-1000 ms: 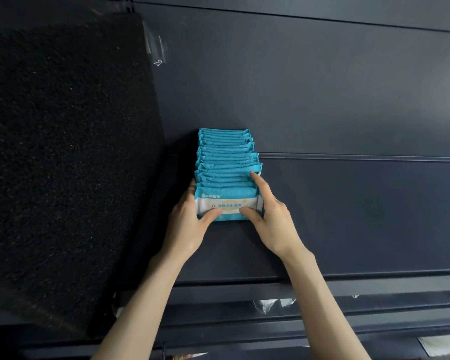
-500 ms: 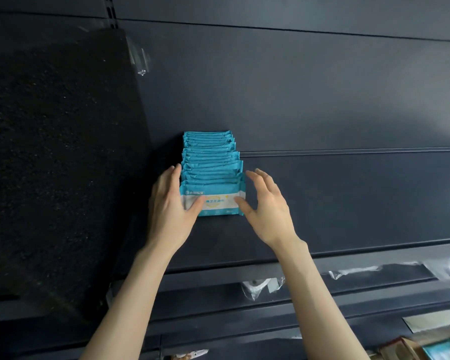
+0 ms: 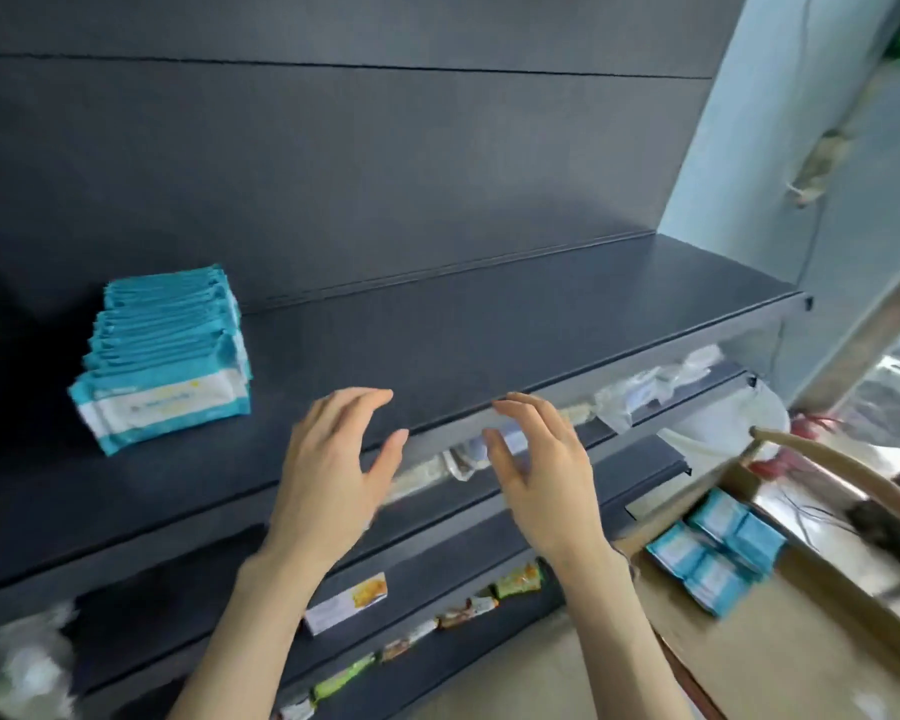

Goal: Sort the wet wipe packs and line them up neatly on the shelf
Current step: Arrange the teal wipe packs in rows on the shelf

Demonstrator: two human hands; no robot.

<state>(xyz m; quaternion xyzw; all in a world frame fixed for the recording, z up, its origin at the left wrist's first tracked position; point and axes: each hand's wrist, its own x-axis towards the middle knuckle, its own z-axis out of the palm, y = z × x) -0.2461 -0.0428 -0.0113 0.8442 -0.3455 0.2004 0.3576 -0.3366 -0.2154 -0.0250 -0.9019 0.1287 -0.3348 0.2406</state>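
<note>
A row of teal and white wet wipe packs (image 3: 165, 350) stands lined up front to back at the left of the dark shelf (image 3: 489, 324). My left hand (image 3: 331, 475) and my right hand (image 3: 541, 475) hover over the shelf's front edge, well to the right of the row. Both have relaxed, spread fingers and hold nothing. Several more teal wipe packs (image 3: 718, 553) lie loose in a cardboard box (image 3: 780, 646) at the lower right.
The lower shelves carry small snack packets (image 3: 515, 584) and a white and orange carton (image 3: 346, 602). Crumpled clear plastic (image 3: 640, 392) hangs along the shelf's front rail. A curved wooden handle (image 3: 842, 470) arcs over the box at the right.
Both hands have let go of the front pack and pulled back to the right. The view has swung right, bringing the box of loose packs into sight.
</note>
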